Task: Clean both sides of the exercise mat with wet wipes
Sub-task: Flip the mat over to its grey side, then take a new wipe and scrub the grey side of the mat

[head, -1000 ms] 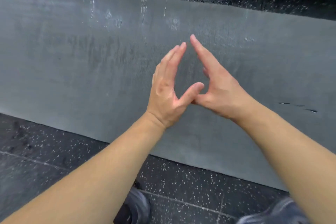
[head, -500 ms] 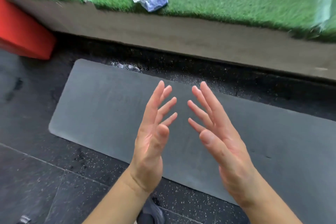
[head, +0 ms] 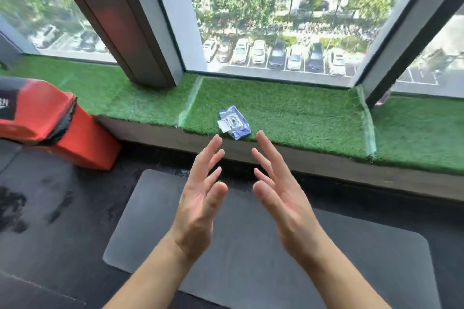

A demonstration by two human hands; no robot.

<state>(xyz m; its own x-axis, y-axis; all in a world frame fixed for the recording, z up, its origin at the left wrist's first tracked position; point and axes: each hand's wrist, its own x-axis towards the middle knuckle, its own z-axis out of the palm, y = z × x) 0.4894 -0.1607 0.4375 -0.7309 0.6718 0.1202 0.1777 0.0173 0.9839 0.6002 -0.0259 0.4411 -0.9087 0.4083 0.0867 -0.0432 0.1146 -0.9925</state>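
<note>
Left hand and right hand, apparently empty, above mat.

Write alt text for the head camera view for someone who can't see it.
Two empty hands, left hand and right hand, are raised with fingers spread above a grey exercise mat on a dark floor. Beyond them, a blue wet wipes pack lies on a turf-covered window ledge.

Left hand, right hand bare; forearms unsleeved, no jewellery.
</note>
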